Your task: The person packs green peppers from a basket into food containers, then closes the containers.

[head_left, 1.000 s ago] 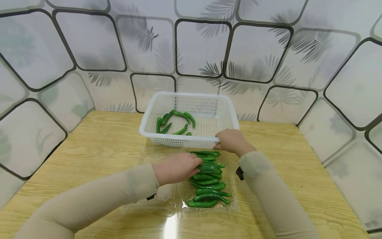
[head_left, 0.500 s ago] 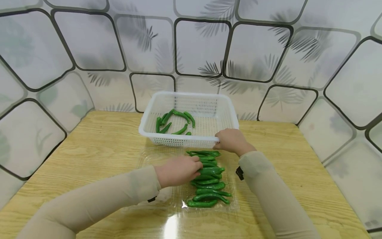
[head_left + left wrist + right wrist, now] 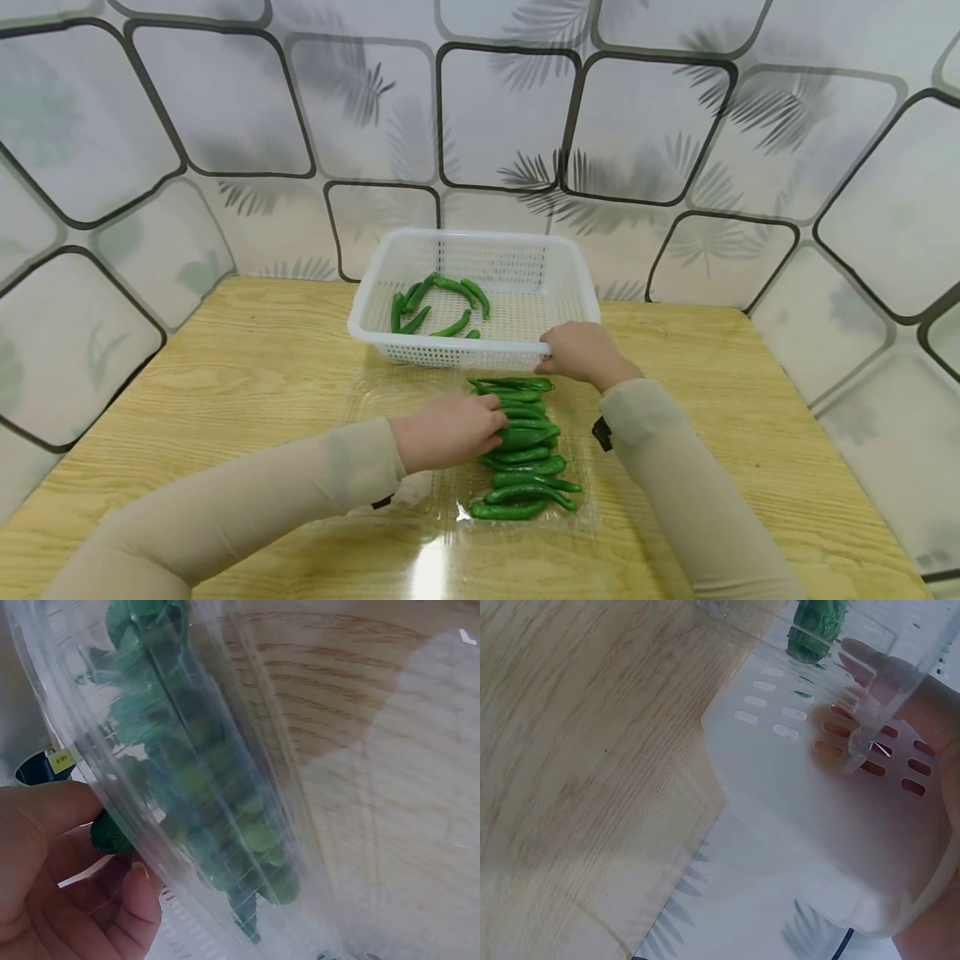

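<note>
My left hand (image 3: 453, 429) pinches one end of a green chili pepper (image 3: 529, 436) over a row of similar peppers (image 3: 532, 482). In the left wrist view the dark end of this pepper (image 3: 110, 834) shows between thumb and fingers, beside the box's clear wall (image 3: 112, 787). The row fills the right half of a clear plastic clamshell box (image 3: 591, 508), whose other half lies spread to the left, partly under my forearm. At the back, my right hand (image 3: 581, 354) grips the front right corner of a white basket (image 3: 450, 340); the right wrist view shows its fingers behind the slotted wall (image 3: 780, 787).
Several loose green peppers (image 3: 453, 287) lie in the basket's left part. The basket stands right behind the box on a wooden table (image 3: 225, 400). Patterned walls (image 3: 510, 125) enclose the table at the back and both sides.
The pepper in my left hand has shifted slightly toward me over the row, and its far end has swung a little nearer. My right hand keeps its grip on the basket.
</note>
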A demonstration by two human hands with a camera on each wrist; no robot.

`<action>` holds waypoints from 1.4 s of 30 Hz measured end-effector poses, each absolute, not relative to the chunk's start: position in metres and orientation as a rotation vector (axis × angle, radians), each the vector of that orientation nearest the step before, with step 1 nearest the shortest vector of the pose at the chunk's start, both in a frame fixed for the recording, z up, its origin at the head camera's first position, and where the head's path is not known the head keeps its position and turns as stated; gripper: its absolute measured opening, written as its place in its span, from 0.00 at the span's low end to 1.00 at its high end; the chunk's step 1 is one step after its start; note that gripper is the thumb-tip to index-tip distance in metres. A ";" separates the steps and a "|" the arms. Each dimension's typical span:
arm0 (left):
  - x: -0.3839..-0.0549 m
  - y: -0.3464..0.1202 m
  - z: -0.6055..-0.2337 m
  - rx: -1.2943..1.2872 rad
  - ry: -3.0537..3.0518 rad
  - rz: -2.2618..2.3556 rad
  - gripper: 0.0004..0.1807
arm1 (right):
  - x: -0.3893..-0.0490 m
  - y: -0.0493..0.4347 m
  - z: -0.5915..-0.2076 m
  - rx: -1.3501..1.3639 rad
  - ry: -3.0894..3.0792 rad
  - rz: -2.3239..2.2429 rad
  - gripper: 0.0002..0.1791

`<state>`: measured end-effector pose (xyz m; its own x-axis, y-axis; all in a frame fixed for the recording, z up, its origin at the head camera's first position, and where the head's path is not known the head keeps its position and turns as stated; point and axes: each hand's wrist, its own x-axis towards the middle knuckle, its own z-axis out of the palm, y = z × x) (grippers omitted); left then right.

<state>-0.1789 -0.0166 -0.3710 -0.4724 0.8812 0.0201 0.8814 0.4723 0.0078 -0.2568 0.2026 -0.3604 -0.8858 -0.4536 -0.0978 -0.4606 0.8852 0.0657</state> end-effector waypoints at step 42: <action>-0.179 -0.011 -0.387 -1.673 -2.601 0.115 0.16 | -0.258 0.203 -0.362 -0.719 2.981 0.132 0.14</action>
<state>-0.1791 -0.0115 -0.3867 -0.4147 0.9100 -0.0010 0.9065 0.4130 -0.0875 -0.2583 0.2027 -0.3623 -0.8878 -0.4515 -0.0897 -0.4576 0.8866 0.0668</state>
